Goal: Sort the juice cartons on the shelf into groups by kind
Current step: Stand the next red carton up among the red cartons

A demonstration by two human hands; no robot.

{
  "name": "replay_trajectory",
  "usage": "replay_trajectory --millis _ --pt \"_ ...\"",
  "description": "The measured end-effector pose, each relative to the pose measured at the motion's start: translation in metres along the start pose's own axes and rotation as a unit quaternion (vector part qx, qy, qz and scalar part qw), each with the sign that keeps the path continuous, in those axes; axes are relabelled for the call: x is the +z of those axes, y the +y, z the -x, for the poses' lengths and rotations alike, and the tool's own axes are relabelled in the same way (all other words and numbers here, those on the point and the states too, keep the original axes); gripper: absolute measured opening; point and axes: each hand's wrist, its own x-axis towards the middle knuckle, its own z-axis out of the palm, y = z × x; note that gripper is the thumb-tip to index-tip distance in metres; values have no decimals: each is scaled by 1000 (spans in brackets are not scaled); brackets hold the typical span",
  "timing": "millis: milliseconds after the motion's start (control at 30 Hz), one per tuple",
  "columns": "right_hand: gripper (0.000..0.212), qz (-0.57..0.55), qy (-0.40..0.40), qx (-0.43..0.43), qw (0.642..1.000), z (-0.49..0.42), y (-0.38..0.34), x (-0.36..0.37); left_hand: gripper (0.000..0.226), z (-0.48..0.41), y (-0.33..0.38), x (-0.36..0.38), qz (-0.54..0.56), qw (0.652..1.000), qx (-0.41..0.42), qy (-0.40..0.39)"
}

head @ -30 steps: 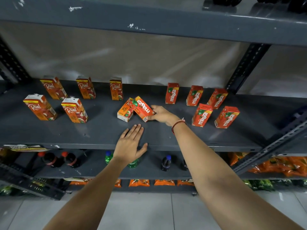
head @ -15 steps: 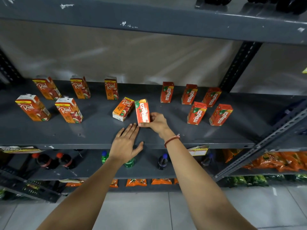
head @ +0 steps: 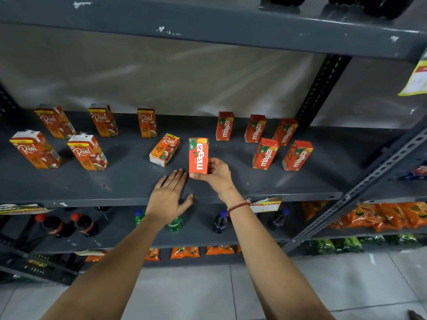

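At frame centre the right hand grips an upright Maaza carton on the shelf; the left hand lies flat, released. Swinging right could topple the standing Maaza group — cartons look light.

Two bare forearms reach in from the bottom edge, with no sleeves on either one. The right hand has a thin red-and-orange thread bracelet at its wrist, loose strand ends sticking out. The left hand and its wrist are unadorned, fingernails short.
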Motion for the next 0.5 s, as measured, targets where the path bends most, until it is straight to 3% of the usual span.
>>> replay_trajectory --millis 500 --pt "57 79 117 -9 990 -28 7 -67 72 0 0 0 -14 1000 -1 -2"
